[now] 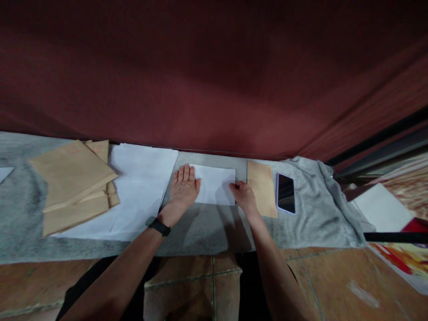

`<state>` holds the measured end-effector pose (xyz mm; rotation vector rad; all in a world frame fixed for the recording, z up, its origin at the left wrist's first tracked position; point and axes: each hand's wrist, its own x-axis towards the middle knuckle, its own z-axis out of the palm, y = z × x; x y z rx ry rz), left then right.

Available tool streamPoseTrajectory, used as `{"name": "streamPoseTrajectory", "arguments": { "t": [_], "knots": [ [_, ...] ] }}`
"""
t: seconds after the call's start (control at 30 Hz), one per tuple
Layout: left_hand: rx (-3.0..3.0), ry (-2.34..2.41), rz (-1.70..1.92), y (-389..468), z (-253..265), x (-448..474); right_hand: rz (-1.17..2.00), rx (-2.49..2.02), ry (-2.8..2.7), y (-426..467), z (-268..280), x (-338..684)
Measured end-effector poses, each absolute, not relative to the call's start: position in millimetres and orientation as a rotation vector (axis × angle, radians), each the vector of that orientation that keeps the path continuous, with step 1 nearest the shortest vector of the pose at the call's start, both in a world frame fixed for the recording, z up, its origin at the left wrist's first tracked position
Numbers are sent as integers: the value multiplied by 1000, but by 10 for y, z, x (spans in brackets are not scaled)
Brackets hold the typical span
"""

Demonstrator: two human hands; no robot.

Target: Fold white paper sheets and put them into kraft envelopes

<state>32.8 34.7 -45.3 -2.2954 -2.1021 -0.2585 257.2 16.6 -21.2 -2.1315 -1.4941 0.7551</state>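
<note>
A small white rectangle of paper (214, 185) lies flat on the grey cloth in front of me; whether it is folded I cannot tell. My left hand (183, 185) presses flat over its left end, fingers stretched out and close together, with a dark watch on the wrist. At the paper's right edge, my right hand (244, 195) has its fingers curled in, thumb and forefinger pinching the edge. Just right of that hand lies a brown envelope (262, 189), apart from the paper.
To the left, several brown envelopes (76, 174) are heaped partly over a stack of large white sheets (143, 178). A phone (286, 193) rests right of the single envelope. Grey cloth (314, 214) covers the narrow surface, with a dark red wall (200, 89) behind it.
</note>
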Motion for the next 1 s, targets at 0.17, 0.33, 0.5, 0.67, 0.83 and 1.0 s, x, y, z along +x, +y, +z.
{"name": "streamPoseTrajectory", "arguments": {
  "t": [0.17,0.33,0.5,0.67,0.83,1.0],
  "knots": [
    [-2450,-1892,-412,254,-399,433,950,-1939,-1449,220,-280,2673],
    [-2758,-1357,-569,22,-369,620,1081,-1774,-1287,232,-330,2745],
    [-2799,-1137,-421,-163,-364,714,1189,-1636,-1154,142,-264,2770],
    [-2771,-1065,-372,-211,-317,688,1693,-1397,-1020,-38,-127,2873],
    [-2720,-1102,-351,-338,-352,652,1814,-1408,-1003,-161,-127,3036],
    [-2684,-1159,-347,-484,-338,620,1829,-1439,-1036,-204,-158,3112]
  ]
}}
